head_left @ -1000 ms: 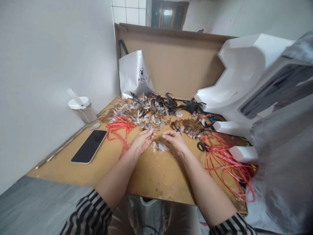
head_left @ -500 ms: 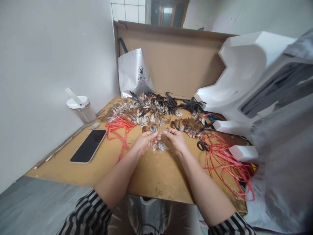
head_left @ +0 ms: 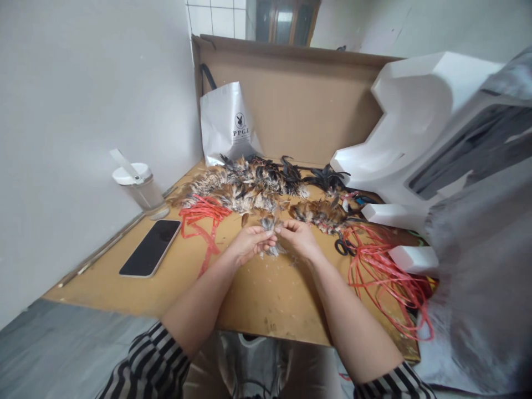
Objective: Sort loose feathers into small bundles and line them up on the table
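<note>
My left hand [head_left: 254,244] is closed in a pinch on a small bunch of grey and brown feathers [head_left: 269,223] over the middle of the table. My right hand [head_left: 298,238] meets it from the right, thumb and fingertips pressed together at the bunch's edge. Whether a separate feather sits between the right fingertips is too small to tell. Pale loose feathers [head_left: 273,250] lie just below the hands. Behind them spreads a long heap of brown, cream and black feathers [head_left: 245,188], with a brown feather bundle [head_left: 318,213] to the right.
Red plastic string lies left [head_left: 204,209] and in a larger tangle [head_left: 388,271] at right, beside black-handled scissors [head_left: 344,245]. A phone [head_left: 150,248] and a lidded cup [head_left: 141,187] are on the left. Behind stand a silver bag [head_left: 224,124] and cardboard [head_left: 299,100]; white foam [head_left: 415,111] borders the right.
My right hand has moved slightly left, bringing its fingertips against the feathers at my left hand. The gap between the hands has closed. The surrounding things stay put.
</note>
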`<action>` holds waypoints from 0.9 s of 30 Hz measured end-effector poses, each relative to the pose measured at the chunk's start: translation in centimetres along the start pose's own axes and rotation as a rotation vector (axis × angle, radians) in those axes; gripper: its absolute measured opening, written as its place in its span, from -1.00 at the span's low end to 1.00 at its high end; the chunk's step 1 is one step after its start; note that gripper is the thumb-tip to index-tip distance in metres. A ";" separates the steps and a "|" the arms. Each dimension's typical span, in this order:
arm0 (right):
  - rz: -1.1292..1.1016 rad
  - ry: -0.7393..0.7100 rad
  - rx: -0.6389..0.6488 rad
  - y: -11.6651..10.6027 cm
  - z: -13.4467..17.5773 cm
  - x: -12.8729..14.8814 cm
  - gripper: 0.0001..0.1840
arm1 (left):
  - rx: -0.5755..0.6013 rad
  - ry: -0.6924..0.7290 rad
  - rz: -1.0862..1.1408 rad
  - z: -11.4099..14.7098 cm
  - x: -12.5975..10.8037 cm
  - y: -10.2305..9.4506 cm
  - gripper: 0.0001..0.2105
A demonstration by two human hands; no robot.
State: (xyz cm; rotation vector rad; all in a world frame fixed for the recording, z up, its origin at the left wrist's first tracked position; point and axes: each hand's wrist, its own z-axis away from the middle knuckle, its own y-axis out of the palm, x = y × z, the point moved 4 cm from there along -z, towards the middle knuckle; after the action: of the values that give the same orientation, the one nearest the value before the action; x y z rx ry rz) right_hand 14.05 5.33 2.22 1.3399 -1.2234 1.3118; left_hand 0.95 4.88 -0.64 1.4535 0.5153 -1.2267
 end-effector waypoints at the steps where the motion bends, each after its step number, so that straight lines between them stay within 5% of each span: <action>1: 0.002 -0.002 -0.003 0.0 0.0 -0.1 -0.75 | -0.003 0.004 -0.009 0.0 0.0 0.0 -0.84; 20: -0.056 0.008 -0.071 0.5 0.0 -0.1 -0.76 | -0.079 0.172 -0.232 -0.5 -0.1 -0.2 -0.78; 27: -0.161 -0.003 -0.137 1.0 0.2 -0.5 -0.79 | -0.133 0.122 -0.140 -0.5 0.2 -0.2 -0.76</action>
State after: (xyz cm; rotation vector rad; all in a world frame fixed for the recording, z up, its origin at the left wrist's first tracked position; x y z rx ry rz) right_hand 13.08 5.03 1.65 1.3132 -1.1603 1.0949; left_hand 1.06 5.29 -1.00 1.4035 0.7784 -1.1940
